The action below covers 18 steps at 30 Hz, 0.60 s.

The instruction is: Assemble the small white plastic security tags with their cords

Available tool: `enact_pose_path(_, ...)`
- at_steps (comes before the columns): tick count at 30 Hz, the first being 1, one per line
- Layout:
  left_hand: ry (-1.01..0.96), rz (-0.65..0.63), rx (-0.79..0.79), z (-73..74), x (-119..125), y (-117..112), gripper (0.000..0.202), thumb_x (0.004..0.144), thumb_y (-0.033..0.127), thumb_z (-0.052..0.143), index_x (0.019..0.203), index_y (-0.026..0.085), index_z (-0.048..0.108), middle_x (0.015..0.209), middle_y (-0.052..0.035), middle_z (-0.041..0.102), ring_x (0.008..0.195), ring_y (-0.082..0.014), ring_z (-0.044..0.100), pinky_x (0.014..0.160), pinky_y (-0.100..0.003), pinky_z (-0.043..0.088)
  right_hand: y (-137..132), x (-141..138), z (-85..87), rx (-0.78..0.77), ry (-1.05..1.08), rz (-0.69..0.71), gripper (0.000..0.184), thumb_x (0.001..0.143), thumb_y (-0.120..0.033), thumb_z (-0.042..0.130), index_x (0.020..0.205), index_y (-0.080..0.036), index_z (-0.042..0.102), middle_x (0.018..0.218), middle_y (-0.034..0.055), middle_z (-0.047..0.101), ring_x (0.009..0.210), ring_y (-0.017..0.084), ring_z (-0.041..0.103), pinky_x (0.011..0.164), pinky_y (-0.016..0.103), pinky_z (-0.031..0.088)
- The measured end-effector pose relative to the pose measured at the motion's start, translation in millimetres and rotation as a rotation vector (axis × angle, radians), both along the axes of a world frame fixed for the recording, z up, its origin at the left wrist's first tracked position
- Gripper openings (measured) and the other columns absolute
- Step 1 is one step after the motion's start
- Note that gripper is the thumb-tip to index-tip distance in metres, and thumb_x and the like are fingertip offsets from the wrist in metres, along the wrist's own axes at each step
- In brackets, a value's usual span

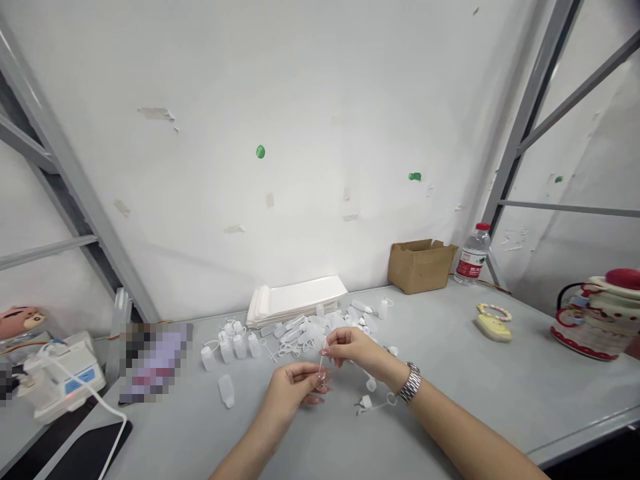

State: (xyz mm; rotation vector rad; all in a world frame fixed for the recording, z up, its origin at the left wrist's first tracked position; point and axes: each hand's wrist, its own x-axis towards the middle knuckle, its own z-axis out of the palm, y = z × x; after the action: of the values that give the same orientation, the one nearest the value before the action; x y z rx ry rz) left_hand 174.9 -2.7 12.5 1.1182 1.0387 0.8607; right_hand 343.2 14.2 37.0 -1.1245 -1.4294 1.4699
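Observation:
My left hand (299, 385) and my right hand (345, 347) meet over the middle of the table, both closed in a pinch. Between them runs a thin white plastic strap (321, 364), its upper end in my right fingers and its lower end in my left. Beyond my hands lies a pile of loose straps and small squeeze bottles (300, 333). Several capped bottles (241, 346) stand upright to the left. One capless bottle (227, 391) lies on its side nearer me. By my right wrist are a white cap with a metal tip (366, 401) and a looped strap (391, 399).
A stack of white sheets (300, 297) rests against the wall. Farther right are a cardboard box (423, 270), a water bottle (471, 257), a yellow case (493, 328) and a large decorated cup (600, 320). A power strip (67, 380) with cables sits at left.

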Motion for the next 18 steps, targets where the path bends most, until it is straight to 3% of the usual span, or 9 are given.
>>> enact_pose_path(12, -0.046, 0.305, -0.024, 7.6, -14.4, 7.6, 0.021, 0.064, 0.028, 0.069, 0.078, 0.013, 0.066, 0.085, -0.0114, 0.072, 0.074, -0.0203, 0.068, 0.060, -0.024, 0.051, 2.5, 3.9, 0.9, -0.004, -0.113, -0.056, 0.035, 0.050, -0.038, 0.076, 0.065, -0.014, 0.056, 0.052, -0.0061, 0.053, 0.046, 0.007, 0.049, 0.050, 0.021, 0.037)
enact_pose_path(18, -0.192, 0.407, -0.103, 8.8, -17.3, 10.9, 0.009, 0.072, 0.019, 0.063, 0.079, 0.013, 0.065, 0.090, -0.0116, 0.071, 0.080, -0.0173, 0.067, 0.069, -0.023, 0.050, -1.0, -1.7, -9.1, 0.001, -0.014, 0.149, 0.036, 0.055, -0.040, 0.073, 0.069, -0.015, 0.053, 0.065, 0.0003, 0.064, 0.051, 0.010, 0.058, 0.055, 0.024, 0.044)
